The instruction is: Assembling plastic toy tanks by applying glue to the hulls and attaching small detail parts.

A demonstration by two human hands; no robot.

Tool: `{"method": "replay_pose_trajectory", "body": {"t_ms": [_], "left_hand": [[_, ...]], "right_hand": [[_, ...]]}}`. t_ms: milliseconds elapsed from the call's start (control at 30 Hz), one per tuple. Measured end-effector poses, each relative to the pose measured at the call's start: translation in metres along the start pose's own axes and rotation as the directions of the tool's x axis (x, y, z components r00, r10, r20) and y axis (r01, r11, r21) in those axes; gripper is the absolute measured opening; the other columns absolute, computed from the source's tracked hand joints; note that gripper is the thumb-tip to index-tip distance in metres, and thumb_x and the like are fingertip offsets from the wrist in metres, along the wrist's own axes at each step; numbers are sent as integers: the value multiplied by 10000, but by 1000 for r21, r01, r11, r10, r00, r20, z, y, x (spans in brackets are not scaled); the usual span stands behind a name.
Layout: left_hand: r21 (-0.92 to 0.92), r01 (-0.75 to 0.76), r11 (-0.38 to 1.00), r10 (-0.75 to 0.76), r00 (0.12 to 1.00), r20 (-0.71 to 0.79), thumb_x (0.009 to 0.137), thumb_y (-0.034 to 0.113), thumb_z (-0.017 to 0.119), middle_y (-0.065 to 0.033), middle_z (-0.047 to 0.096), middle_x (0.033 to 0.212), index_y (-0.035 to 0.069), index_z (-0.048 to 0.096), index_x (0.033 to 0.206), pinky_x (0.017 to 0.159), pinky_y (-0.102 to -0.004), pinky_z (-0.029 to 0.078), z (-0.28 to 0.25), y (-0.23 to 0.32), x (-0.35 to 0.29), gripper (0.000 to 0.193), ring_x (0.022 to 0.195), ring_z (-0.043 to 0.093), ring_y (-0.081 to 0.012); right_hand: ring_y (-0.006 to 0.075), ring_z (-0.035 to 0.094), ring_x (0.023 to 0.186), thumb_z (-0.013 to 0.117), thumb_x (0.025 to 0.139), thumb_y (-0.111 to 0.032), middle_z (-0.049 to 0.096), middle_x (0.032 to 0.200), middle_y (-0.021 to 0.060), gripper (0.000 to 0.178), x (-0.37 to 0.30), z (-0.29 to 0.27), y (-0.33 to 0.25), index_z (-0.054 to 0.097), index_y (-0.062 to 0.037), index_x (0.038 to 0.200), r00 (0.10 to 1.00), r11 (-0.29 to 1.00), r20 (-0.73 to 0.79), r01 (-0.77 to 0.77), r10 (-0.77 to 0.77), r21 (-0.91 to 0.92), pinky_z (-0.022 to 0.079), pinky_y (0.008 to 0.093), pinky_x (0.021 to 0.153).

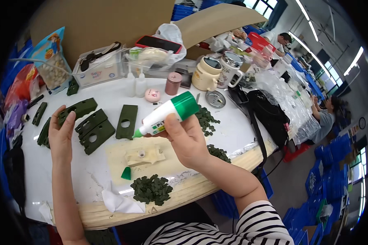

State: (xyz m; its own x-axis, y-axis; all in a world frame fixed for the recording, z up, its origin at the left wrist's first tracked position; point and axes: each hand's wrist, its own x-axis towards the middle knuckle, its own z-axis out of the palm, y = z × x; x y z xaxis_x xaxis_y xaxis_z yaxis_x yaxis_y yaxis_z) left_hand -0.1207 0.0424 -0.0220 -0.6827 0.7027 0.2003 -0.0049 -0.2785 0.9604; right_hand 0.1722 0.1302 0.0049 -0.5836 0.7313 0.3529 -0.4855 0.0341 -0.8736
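Right hand (186, 141) holds a bottle (167, 112) (nozzle tilted down)

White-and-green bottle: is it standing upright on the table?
No, the right hand holds the bottle tilted, with its light green tip pointing down toward the left of the picture.

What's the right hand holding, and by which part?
The right hand holds a white-and-green bottle around its white body, close to the wide green end.
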Motion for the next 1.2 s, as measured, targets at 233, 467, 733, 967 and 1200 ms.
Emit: {"method": "replay_pose_trajectory", "body": {"t_ms": [233, 467, 733, 967, 1200], "left_hand": [[562, -87, 823, 145, 988, -60, 766, 258, 766, -92, 594, 983, 9, 483, 1200, 794, -259, 445, -4, -26, 31, 575, 897, 566, -147], [808, -161, 567, 257, 966, 13, 723, 294, 790, -159, 612, 982, 7, 474, 1203, 743, -326, 493, -25, -37, 44, 643, 844, 620, -226], [827, -135, 546, 133, 988, 74, 905, 375, 576, -166, 675, 859, 15, 578, 1078, 746, -368, 490, -14, -17, 29, 400, 822, 648, -301], [997, -64, 35, 178, 982, 57, 752, 321, 745, -111, 621, 700, 30, 595, 764, 599, -363, 462, -43, 45, 8, 328, 649, 604, -250], [988, 18, -151, -130, 991, -38, 658, 282, 810, -101, 606, 810, 35, 587, 741, 634, -349, 464, -62, 38, 5, 343, 747, 587, -250]], "right_hand": [[233, 608, 1012, 453, 984, -300, 568, 1134, 128, 346, -1, 2, -5, 400, -46, 1213, 999, 1000, 49, 13, -12, -20, 519, 402, 855], [277, 595, 1058, 427, 991, -297, 567, 1132, 108, 339, -1, -1, 7, 426, -51, 1225, 996, 999, 67, 51, -51, -9, 529, 424, 805], [263, 622, 1005, 430, 994, -278, 602, 1072, 116, 283, 1, -7, 3, 447, -47, 1158, 995, 994, 8, 99, -100, 44, 541, 395, 781], [248, 630, 982, 436, 993, -284, 610, 1058, 117, 280, 1, -5, 0, 468, -51, 1144, 990, 990, 3, 141, -141, 10, 526, 377, 787], [252, 603, 1024, 396, 1001, -298, 545, 1108, 125, 331, -1, -13, -3, 450, -25, 1180, 982, 981, 95, 171, -162, -96, 547, 368, 770]]}}
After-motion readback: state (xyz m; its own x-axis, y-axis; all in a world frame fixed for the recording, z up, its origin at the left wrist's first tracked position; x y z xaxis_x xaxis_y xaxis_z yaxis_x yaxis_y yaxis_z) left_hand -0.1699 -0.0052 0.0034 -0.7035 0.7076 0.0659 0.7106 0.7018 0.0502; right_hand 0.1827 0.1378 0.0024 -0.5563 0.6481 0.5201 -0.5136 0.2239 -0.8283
